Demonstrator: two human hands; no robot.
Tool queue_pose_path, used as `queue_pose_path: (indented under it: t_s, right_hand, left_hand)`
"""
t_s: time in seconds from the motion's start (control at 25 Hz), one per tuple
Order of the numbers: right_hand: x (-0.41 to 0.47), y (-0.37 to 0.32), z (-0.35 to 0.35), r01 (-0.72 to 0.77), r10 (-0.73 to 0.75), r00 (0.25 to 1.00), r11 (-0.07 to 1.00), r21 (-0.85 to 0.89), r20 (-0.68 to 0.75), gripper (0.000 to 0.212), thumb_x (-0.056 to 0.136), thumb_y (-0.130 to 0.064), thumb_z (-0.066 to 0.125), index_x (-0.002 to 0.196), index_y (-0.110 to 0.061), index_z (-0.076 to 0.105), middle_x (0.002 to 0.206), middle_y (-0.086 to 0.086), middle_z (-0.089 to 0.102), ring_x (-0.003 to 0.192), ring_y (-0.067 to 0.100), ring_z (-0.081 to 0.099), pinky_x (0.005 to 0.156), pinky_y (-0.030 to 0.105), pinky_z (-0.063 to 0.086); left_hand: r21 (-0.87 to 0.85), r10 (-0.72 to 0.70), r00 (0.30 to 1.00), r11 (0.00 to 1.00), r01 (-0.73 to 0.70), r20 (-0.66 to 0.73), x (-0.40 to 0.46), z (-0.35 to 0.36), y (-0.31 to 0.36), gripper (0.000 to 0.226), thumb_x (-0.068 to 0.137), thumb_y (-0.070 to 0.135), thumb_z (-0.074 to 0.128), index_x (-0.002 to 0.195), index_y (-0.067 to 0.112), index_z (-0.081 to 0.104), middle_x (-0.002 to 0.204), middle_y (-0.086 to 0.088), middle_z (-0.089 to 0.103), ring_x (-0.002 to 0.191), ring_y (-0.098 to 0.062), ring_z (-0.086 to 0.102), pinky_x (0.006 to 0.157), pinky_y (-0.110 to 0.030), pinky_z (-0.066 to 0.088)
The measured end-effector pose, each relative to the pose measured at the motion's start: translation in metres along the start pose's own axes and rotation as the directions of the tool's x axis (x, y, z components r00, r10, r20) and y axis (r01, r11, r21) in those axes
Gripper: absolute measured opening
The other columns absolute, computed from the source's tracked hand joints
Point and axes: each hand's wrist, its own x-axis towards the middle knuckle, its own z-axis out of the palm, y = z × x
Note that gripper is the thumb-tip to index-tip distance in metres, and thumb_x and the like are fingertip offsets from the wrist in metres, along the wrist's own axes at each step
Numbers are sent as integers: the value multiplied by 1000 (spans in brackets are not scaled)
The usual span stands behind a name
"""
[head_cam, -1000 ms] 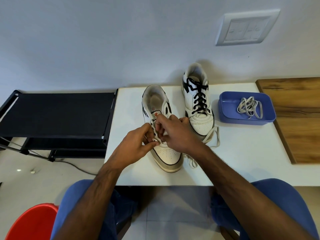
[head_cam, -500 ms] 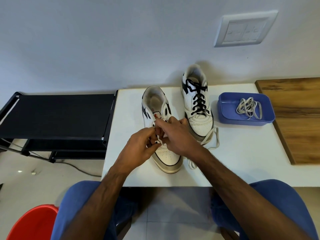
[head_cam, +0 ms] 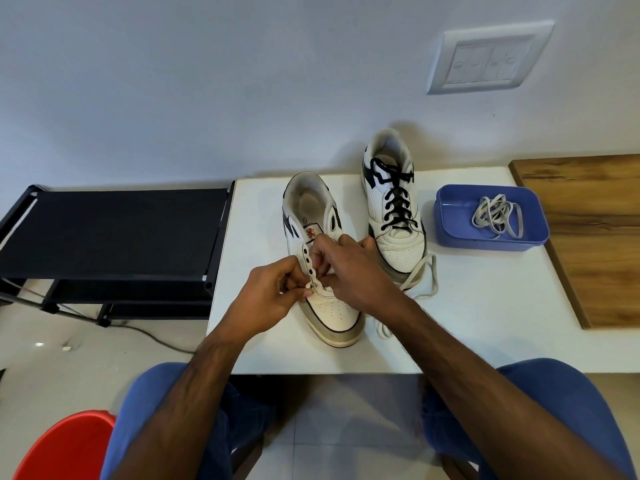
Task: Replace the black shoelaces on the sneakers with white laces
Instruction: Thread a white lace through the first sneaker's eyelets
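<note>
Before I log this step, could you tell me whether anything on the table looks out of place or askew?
Nothing looks damaged or spilled. The only loose end is the white lace trailing untidily across the table between the two sneakers, by the right hand. The far sneaker keeps its black lace.

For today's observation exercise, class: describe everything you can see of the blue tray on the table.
The blue tray is a shallow rectangular dish with rounded corners and low walls, plastic by its look. It sits flat on the white table, to the right of the black-laced sneaker and beside the wooden board. Inside lies a loose coil of white shoelace. Neither hand touches it.
</note>
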Motion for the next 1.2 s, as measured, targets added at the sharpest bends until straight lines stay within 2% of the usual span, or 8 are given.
queue_pose_path:
  t_s: [0.28,0.44,0.68,0.8,0.88,0.96,1.08,1.2]
  right_hand:
    - [3,-3,-4,22,-14,998,990,-143,53,42,85,-3,62,109,-28,38,92,-10,63,99,16,47,89,42,32]
    - [4,-1,-11,32,-25,998,993,-117,60,31,90,-12,59,112,-25,40,94,-9,63,101,19,51,92,46,34]
    - [2,-2,-13,21,-18,994,999,-24,112,31,90,-12,60,108,-26,39,93,-12,64,102,16,50,92,42,30]
    - [2,0,-15,-36,26,988,997,64,153,39,88,-6,61,104,-32,36,93,-11,70,104,13,50,91,41,28]
    - [0,4,-16,-70,50,985,991,115,167,41,86,-7,62,104,-35,39,94,-13,72,99,5,50,88,41,27]
    - [-2,8,-18,-88,61,979,987,137,192,39,87,-11,65,108,-38,44,96,-16,72,95,0,45,87,39,25]
    - [-5,9,-19,-73,48,977,991,112,209,36,87,-20,70,110,-38,48,99,-20,69,106,5,41,88,40,24]
    - [-6,8,-17,-84,58,981,987,134,187,36,86,-22,73,109,-38,50,98,-21,69,105,4,41,84,38,22]
  left_hand:
    - [-72,-46,999,996,46,-2,0,3,6,14,86,4,77,92,6,64,84,0,74,76,-7,72,79,-24,58]
    - [-113,-36,999,993,34,-17,1,4,9,17,83,6,81,88,7,65,81,1,75,75,-10,73,75,-27,59]
    - [96,65,992,994,-55,-106,3,14,6,23,81,22,84,81,14,63,73,8,66,72,-11,62,65,-23,51]
    - [333,170,984,931,-147,-43,3,13,2,25,90,37,73,85,17,58,78,10,58,70,-12,56,63,-28,50]
    - [383,211,977,900,-207,33,2,12,3,21,95,33,67,89,16,58,82,7,58,70,-13,55,64,-37,52]
    - [335,226,969,909,-247,101,3,8,2,12,98,24,64,90,17,57,85,6,59,73,-14,56,67,-43,52]
    - [163,163,976,969,-185,141,5,-2,-1,13,99,15,61,88,20,56,83,6,61,78,-17,59,71,-47,51]
    - [238,148,980,955,-176,134,4,-3,0,11,101,27,59,91,26,55,86,11,62,80,-13,60,70,-40,52]
